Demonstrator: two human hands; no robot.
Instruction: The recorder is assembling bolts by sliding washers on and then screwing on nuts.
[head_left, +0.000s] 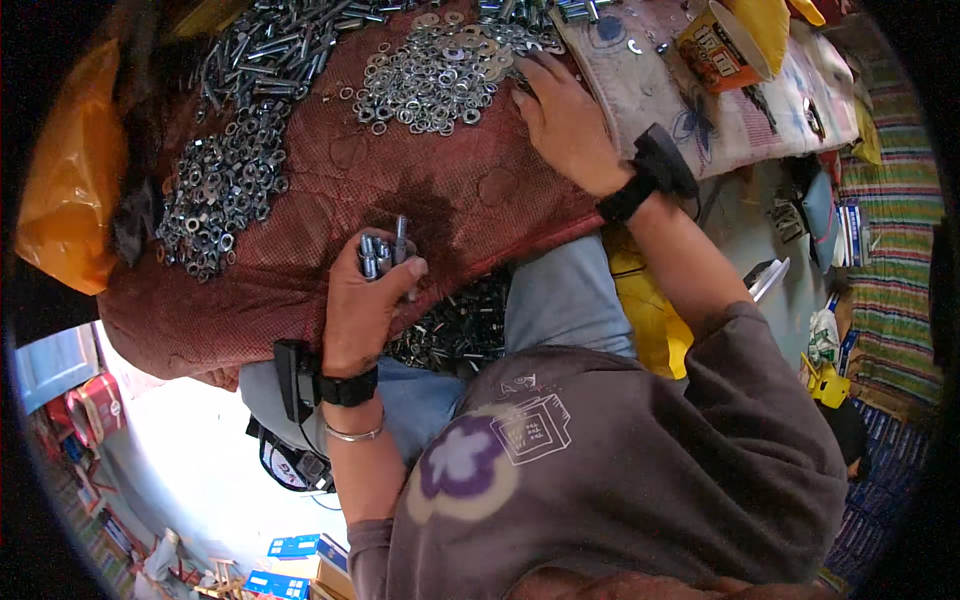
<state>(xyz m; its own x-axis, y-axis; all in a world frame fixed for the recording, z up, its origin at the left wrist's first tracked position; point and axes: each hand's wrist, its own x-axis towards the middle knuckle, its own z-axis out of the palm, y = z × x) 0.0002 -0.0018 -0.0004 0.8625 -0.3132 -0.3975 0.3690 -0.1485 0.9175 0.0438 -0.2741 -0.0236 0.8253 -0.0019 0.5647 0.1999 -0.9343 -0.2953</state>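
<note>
My left hand point(362, 318) is closed around several silver bolts point(371, 256), held upright with their ends showing above the fingers, over the near edge of a dark red cloth-covered surface point(330, 165). My right hand point(568, 125) stretches to the far right side of a heap of silver washers point(430, 88). Its fingers are spread and bent down at the edge of the heap, with the thumb apart from them. I see nothing held there, though the fingertips are partly hidden. Left of the washers lies a heap of nuts point(222, 195), and beyond that a pile of bolts point(268, 62).
A pale patterned cloth point(640, 90) at the right carries a printed paper cup point(722, 48). An orange plastic bag point(75, 170) stands at the far left. Dark small metal parts point(455, 325) lie below the surface's near edge, by my legs. Yellow plastic point(650, 320) sits beside my knee.
</note>
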